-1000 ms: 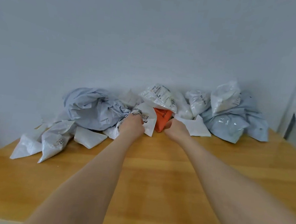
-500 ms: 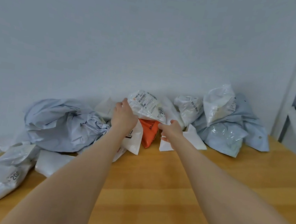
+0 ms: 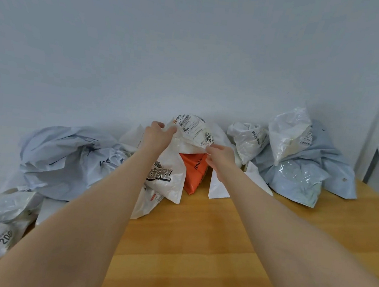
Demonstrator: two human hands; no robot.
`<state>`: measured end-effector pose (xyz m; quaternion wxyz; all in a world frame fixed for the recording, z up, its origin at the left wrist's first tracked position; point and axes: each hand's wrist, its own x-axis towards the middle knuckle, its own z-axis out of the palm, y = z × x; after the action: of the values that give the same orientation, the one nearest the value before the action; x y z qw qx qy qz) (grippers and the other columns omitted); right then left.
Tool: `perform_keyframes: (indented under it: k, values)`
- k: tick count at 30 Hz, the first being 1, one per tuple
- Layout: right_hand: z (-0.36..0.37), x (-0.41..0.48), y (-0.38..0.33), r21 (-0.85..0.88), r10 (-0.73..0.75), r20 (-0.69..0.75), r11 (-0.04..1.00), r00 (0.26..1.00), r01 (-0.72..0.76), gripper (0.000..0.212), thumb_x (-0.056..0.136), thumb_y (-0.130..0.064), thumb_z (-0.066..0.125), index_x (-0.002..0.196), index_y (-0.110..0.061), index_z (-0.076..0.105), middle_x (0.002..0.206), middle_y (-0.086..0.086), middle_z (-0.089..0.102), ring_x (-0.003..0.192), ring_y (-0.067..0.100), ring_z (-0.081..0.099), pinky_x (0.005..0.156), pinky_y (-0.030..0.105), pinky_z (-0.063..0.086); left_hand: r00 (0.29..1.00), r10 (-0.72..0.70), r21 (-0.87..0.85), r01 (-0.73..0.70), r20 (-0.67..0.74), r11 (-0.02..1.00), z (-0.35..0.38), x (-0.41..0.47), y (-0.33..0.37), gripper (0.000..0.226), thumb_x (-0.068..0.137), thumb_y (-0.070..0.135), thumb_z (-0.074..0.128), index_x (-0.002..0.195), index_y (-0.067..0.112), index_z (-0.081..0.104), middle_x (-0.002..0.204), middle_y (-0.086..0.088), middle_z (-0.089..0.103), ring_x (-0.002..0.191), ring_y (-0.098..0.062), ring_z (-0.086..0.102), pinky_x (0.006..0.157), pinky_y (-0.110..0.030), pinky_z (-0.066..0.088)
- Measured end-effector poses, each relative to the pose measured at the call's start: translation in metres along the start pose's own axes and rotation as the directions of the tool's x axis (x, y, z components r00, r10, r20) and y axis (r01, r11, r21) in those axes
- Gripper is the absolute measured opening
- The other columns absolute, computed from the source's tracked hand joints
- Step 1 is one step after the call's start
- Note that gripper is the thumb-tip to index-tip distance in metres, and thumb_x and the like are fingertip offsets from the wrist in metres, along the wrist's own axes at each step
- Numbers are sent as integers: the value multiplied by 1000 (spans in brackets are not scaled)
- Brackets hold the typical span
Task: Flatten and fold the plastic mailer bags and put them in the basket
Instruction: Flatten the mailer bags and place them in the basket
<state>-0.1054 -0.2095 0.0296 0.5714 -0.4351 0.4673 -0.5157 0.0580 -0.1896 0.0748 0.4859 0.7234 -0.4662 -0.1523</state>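
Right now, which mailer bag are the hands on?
The crumpled white bag with the shipping label, above the orange bag. The left hand grips its left edge and the right hand pinches its right corner. No other bag is held.

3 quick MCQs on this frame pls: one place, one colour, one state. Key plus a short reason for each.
1. The orange mailer lies:
A) at the pile's far left end
B) just below the labelled white mailer
C) on the floor

2. The mailer printed GIRL is:
A) white
B) black
C) green

3. The left hand and right hand:
A) are both open, holding nothing
B) only the left grips a mailer
C) both grip the labelled white mailer

Key:
1 B: the orange shows directly beneath the labelled mailer, mid-pile.
2 A: it has dark lettering on white plastic.
3 C: each hand pinches one side of that mailer.
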Motion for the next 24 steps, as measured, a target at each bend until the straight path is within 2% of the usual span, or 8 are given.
perform_keyframes:
  k: [2, 4, 7, 10, 13, 16, 19, 24]
  values:
    - [-4, -13, -7, 57, -16, -47, 998, 999, 18, 25, 89, -3, 60, 113, 3, 64, 115, 21, 65, 98, 27, 65, 96, 39, 51, 999, 14, -76, -18, -45, 997, -5, -12, 8, 42, 89, 37, 56, 119, 8, 50, 117, -15, 59, 102, -32, 62, 87, -40, 52]
    - [-12, -27, -14, 72, -35, -90, 997, 995, 42, 22, 87, -2, 62, 109, -2, 67, 103, 16, 67, 82, 20, 63, 86, 30, 54, 996, 34, -110, -43, -84, 993, -13, -29, 15, 33, 92, 35, 55, 112, 9, 52, 111, -12, 63, 100, -31, 63, 86, -40, 52]
    - [-23, -45, -21, 64, -18, -123, 998, 992, 26, 24, 81, 7, 63, 99, -9, 63, 111, 17, 65, 85, 22, 62, 88, 35, 55, 996, 23, -220, -42, -88, 974, -22, -49, 21, 24, 93, 33, 53, 106, 13, 51, 103, -8, 62, 93, -27, 64, 88, -43, 53]
    - [-41, -77, -28, 145, 30, -62, 989, 998, -21, 52, 79, 19, 51, 126, -4, 49, 122, 17, 56, 101, 27, 59, 87, 35, 55, 999, -46, -380, 31, -29, 924, -34, -80, 28, 23, 97, 30, 48, 104, 8, 51, 85, -4, 55, 83, -24, 62, 76, -38, 58]
    - [-60, -105, -27, 106, 93, -29, 990, 995, -90, 67, 75, 25, 41, 137, -1, 44, 123, 19, 57, 109, 30, 57, 92, 37, 52, 984, -146, -353, 173, 102, 919, -41, -108, 22, 31, 98, 31, 42, 87, 5, 53, 76, -6, 47, 67, -21, 54, 59, -31, 51]
    - [-73, -134, -19, -54, 96, -24, 994, 995, -97, 55, 74, 26, 37, 117, 0, 60, 109, 17, 61, 95, 25, 56, 79, 28, 47, 938, -224, -263, 294, 266, 919, -47, -135, 8, 54, 93, 46, 44, 120, 1, 54, 78, -6, 51, 64, -18, 50, 52, -26, 44]
    - [-82, -157, -5, -122, 94, -49, 988, 994, -99, 50, 77, 25, 36, 109, -3, 61, 94, 11, 60, 88, 23, 50, 76, 29, 42, 919, -225, -190, 296, 323, 936, -50, -166, 4, 66, 90, 61, 45, 127, 6, 50, 96, -5, 56, 82, -21, 54, 70, -31, 51]
    - [-89, -176, 13, -201, 89, -72, 974, 993, -102, 51, 70, 25, 37, 103, -2, 64, 98, 14, 61, 86, 26, 50, 66, 29, 41, 971, -29, -279, 96, 238, 956, -52, -200, -14, 34, 93, 41, 56, 109, 12, 64, 95, 3, 56, 96, -20, 51, 81, -34, 48]
